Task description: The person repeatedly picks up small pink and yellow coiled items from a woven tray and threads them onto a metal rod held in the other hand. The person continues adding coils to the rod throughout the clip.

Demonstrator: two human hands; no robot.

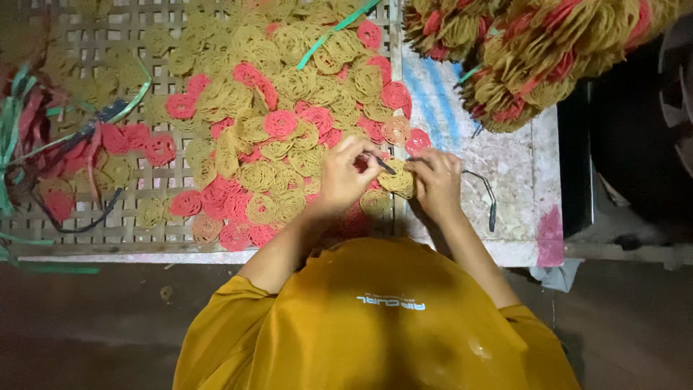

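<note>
My left hand [345,175] pinches the end of a thin dark needle [385,166] over a heap of coiled discs. My right hand [435,182] grips a yellow coiled disc [397,180] held between both hands. A dark wire [485,189] runs from under my right hand and curves down to the right across the white board. Yellow and pink coiled discs [281,123] lie piled on a bamboo lattice tray [108,217] just beyond my hands. My yellow sleeves and top fill the lower middle.
Strung bundles of yellow and pink discs [534,50] hang at the top right. Green and dark plastic strips [22,123] with more discs lie at the left. A stained white board [520,166] sits right of the tray, with a dark gap beyond it.
</note>
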